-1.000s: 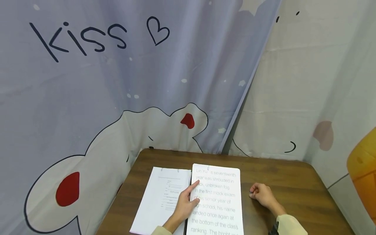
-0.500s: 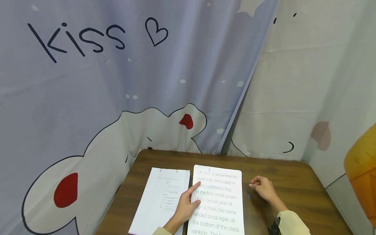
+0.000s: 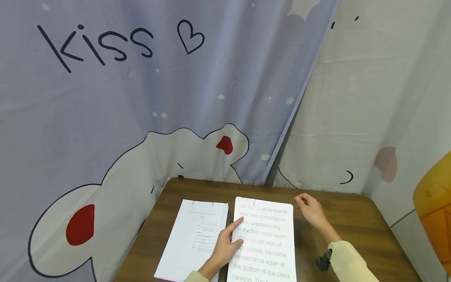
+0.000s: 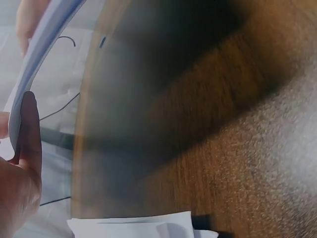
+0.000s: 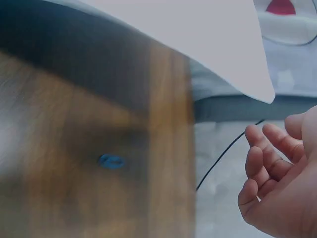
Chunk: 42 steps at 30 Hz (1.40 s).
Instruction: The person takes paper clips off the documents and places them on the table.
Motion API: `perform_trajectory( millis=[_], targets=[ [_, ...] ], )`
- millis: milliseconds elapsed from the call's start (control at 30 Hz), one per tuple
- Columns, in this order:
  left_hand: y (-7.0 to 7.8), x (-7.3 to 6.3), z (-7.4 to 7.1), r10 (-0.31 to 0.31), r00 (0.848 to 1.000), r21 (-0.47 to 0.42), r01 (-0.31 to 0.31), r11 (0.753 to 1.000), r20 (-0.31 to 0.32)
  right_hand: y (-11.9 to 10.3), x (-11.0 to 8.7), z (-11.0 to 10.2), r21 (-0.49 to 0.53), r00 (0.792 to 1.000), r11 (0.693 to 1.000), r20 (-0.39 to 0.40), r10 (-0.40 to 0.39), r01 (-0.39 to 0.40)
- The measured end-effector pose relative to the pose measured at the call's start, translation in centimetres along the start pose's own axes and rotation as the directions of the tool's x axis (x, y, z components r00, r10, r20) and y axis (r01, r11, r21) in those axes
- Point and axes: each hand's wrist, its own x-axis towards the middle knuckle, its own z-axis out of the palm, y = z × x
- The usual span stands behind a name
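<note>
My left hand (image 3: 225,248) grips a printed stack of paper (image 3: 267,235) by its left side, thumb over the text and fingers behind. In the left wrist view the stack (image 4: 37,54) stands raised above the tabletop. A paper clip (image 3: 254,203) sits at its top edge. My right hand (image 3: 311,209) is just off the stack's upper right corner. Its fingers (image 5: 270,153) bend loosely with nothing between them in the right wrist view. On the table beneath lies a loose blue paper clip (image 5: 111,161).
A second stack of printed paper (image 3: 183,243), with clips at its top edge, lies on the left of the brown wooden table (image 3: 352,219). A printed curtain (image 3: 197,98) hangs behind the table's far edge.
My right hand has risen from beside the stack's middle to its upper right corner. The held stack has shifted slightly right. The blue clip showed below the right hand half a second ago.
</note>
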Motion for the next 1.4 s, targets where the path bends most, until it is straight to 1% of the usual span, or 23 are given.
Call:
perform_trajectory(
  millis=[100,200,300,433,533,667,900,1000,1133,1267,1400],
  targets=[
    [0.2,0.0,0.0,0.003,1.0,-0.003,-0.003,1.0,-0.003,-1.5,0.6,0.5,0.004,0.998,0.998,-0.01,-0.061,0.061],
    [0.2,0.0,0.2,0.021,1.0,-0.018,-0.021,1.0,0.009,-2.9,1.0,1.2,0.011,0.992,0.992,0.005,-0.125,0.125],
    [0.2,-0.1,0.5,0.03,0.999,-0.031,-0.029,0.999,0.02,-3.9,1.3,2.0,0.027,0.986,0.987,0.035,-0.162,0.161],
    [0.2,-0.2,1.0,0.002,1.0,-0.046,-0.001,0.999,0.019,-4.7,1.3,3.2,0.052,0.973,0.976,0.086,-0.213,0.209],
    [0.3,-0.2,1.3,-0.016,1.0,-0.055,0.017,0.998,0.013,-5.1,1.3,4.1,0.06,0.964,0.971,0.123,-0.237,0.231],
    [0.5,-0.3,1.6,-0.009,1.0,-0.057,0.009,0.998,0.01,-5.7,1.2,4.9,0.064,0.96,0.973,0.161,-0.231,0.223],
    [0.7,-0.2,2.1,0.009,1.0,-0.055,-0.008,0.998,0.017,-6.5,1.2,5.7,0.051,0.955,0.975,0.194,-0.224,0.218],
    [0.8,-0.2,2.3,0.01,1.0,-0.059,-0.009,0.998,0.025,-6.6,1.2,5.9,0.033,0.957,0.98,0.211,-0.2,0.198],
    [1.0,-0.1,2.4,0.006,1.0,-0.062,-0.004,0.998,0.029,-6.7,1.2,6.0,0.013,0.963,0.985,0.205,-0.174,0.175],
    [1.3,-0.1,2.5,-0.011,1.0,-0.061,0.012,0.998,0.026,-6.9,1.2,6.1,0.034,0.962,0.983,0.201,-0.185,0.182],
    [1.4,-0.2,2.6,-0.017,1.0,-0.062,0.018,0.998,0.016,-7.3,1.0,6.1,0.07,0.958,0.983,0.22,-0.183,0.171]
  ],
)
